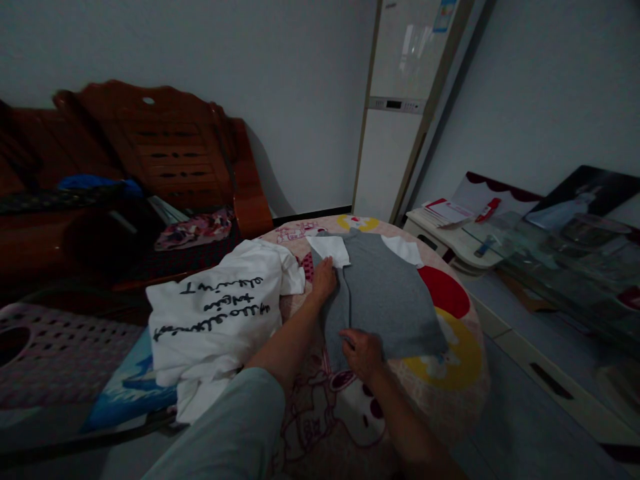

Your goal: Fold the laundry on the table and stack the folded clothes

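A grey shirt (385, 300) with white sleeves lies on the round table, its left side folded over in a strip. At the upper left of it, my left hand (325, 281) is closed on the fabric by the white sleeve (333, 249). Lower down, near the hem, the curled fingers of my right hand (363, 355) grip the edge of the folded strip. To the left of the grey shirt lies a crumpled white shirt (225, 313) with black script lettering, apart from both hands.
A patterned cloth (345, 420) covers the table. Left stand a wooden bench (165, 147) with cloth items and a pink perforated chair (65, 347). A tall white air conditioner (395, 153) rises behind. Rightward is a low cabinet with a glass top (540, 253) bearing papers and containers.
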`<state>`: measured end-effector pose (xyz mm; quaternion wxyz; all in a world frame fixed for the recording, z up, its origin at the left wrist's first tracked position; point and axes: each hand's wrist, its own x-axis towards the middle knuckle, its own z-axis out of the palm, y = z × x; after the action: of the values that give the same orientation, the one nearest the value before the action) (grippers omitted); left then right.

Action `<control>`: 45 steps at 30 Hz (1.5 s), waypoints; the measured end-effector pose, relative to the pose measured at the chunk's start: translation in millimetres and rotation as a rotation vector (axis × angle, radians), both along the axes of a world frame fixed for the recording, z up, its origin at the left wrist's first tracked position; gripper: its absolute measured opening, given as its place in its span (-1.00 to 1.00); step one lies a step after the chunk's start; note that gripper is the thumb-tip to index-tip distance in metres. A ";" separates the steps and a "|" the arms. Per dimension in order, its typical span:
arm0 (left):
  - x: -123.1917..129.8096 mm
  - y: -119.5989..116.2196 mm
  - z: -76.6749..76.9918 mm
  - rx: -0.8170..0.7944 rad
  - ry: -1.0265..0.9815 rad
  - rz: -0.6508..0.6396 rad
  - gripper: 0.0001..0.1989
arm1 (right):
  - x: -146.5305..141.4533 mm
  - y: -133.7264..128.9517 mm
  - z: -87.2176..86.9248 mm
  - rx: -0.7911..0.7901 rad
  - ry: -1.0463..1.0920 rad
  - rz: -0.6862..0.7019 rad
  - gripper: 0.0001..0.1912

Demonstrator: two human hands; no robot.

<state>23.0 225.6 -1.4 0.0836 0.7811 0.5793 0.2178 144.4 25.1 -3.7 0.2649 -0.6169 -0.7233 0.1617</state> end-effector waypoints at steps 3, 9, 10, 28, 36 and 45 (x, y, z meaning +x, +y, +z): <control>-5.5 -0.8 2.0 -0.026 0.041 -0.028 -0.50 | 1.9 1.1 -0.3 0.020 0.070 -0.004 -0.71; 5.4 -22.6 -2.4 0.006 0.075 -0.042 -0.41 | 2.8 2.6 2.1 -0.014 0.115 -0.005 -0.68; 7.6 -27.7 -4.3 -0.002 0.099 -0.072 -0.41 | 2.0 2.5 2.9 -0.020 0.072 -0.006 -0.69; 29.5 -77.9 -11.2 -0.035 0.155 -0.162 -0.33 | 178.6 27.0 7.2 0.003 -0.306 -0.775 -0.56; 32.4 -81.1 -8.3 -0.015 0.056 -0.162 -0.42 | 214.8 38.4 8.2 -0.159 -0.176 -0.733 -0.80; 57.3 -125.0 1.0 -0.134 -0.556 -0.633 -0.53 | 157.2 47.6 25.3 0.013 0.171 -0.295 -0.69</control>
<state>80.2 100.6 -0.4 0.3498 0.8247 0.2792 0.3459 301.6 72.7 21.5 0.3504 -0.6987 -0.6006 0.1682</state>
